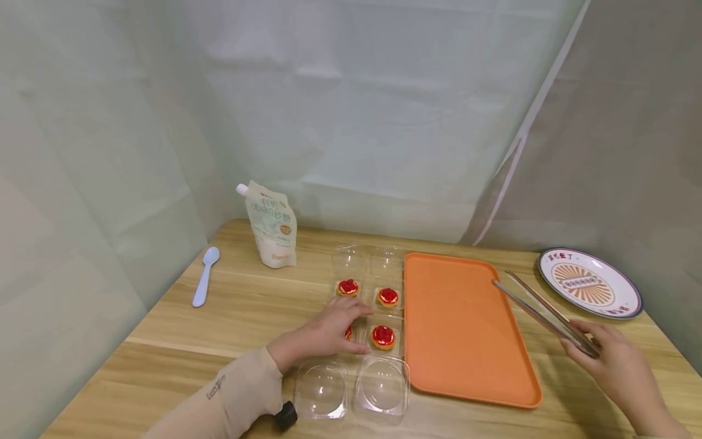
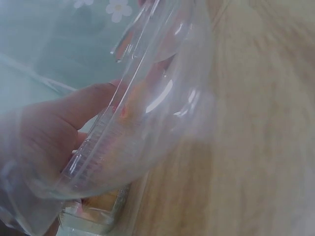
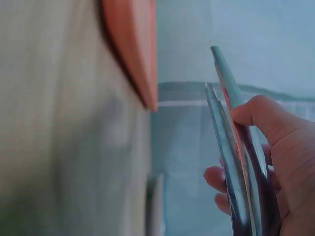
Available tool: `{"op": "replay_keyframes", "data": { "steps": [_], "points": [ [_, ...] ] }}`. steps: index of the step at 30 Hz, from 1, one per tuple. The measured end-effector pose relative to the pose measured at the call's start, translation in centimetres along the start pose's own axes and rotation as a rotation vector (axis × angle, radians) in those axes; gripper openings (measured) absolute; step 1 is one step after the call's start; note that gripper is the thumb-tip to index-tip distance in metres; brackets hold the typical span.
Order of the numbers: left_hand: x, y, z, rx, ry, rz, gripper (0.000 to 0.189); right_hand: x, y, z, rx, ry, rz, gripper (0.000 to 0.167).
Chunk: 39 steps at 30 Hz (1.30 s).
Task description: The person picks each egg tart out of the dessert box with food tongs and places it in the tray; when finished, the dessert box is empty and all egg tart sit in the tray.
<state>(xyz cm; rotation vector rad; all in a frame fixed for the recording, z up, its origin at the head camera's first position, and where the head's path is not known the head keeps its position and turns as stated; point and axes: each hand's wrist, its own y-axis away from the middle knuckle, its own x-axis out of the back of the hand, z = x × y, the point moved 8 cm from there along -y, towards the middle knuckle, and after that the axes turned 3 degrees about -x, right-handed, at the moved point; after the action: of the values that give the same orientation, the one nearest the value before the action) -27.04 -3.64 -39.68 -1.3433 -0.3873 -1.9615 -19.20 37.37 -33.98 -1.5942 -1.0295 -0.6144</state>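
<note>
My left hand (image 1: 331,326) arches over the front left of several clear plastic boxes, its thumb and fingers spread. The red-topped tart (image 1: 348,333) beneath it is mostly hidden. Beside the fingertips sits another tart (image 1: 383,337) with red topping. Two more tarts, a left one (image 1: 348,288) and a right one (image 1: 387,297), lie in the boxes behind. A clear lid (image 2: 170,105) covers part of the hand in the left wrist view. On the right, my right hand (image 1: 620,360) grips metal tongs (image 1: 543,314), tips slightly apart with nothing between them.
An orange tray (image 1: 466,329) lies right of the boxes, close to the tongs. Open lids (image 1: 382,385) extend toward the front. A patterned plate (image 1: 589,283) stands at the far right. Back left are a spouted pouch (image 1: 271,225) and a pale blue spoon (image 1: 205,275).
</note>
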Motion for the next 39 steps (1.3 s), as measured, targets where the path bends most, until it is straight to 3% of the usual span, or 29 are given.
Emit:
{"op": "replay_keyframes", "data": {
  "steps": [7,28,39],
  "points": [
    [-0.1,-0.1,0.1,0.003,-0.007,-0.004,0.072,1.5,-0.7,-1.9,0.024,-0.018,-0.003,0.039],
    [-0.1,0.2,0.1,0.02,0.021,-0.005,0.072,3.3,-1.3,-8.6,0.248,0.018,-0.041,0.038],
    [-0.1,0.0,-0.2,0.013,0.018,-0.018,0.073,2.5,-1.0,-13.0,0.471,0.028,-0.042,0.034]
  ]
}}
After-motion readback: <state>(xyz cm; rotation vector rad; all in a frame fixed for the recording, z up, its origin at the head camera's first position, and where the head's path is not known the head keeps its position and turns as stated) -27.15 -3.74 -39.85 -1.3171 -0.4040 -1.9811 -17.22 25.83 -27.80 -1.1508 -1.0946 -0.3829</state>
